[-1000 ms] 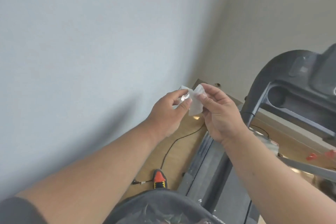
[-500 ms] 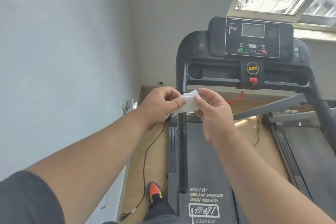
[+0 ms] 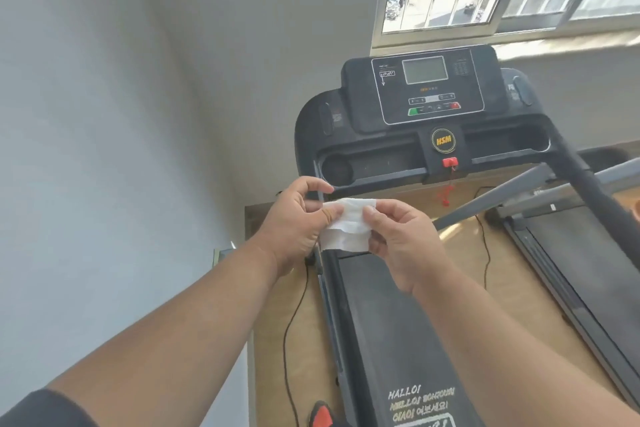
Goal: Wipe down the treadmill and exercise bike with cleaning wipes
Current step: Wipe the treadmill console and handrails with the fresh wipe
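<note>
Wipe getting unfolded by the treadmill

Since half a second ago the wipe (image 3: 346, 229) is spreading wider — left hand (image 3: 294, 222) and right hand (image 3: 405, 243) are both pinching it, in the air before the treadmill (image 3: 429, 114) console.

Wipe (image 3: 347, 227): more unfolded than half a second ago, now a wider creased sheet spread between left hand (image 3: 294, 222) and right hand (image 3: 401, 239), which sit farther apart. Treadmill (image 3: 429, 90): a second ago only its console's left edge showed; now the whole console faces the camera.
</note>
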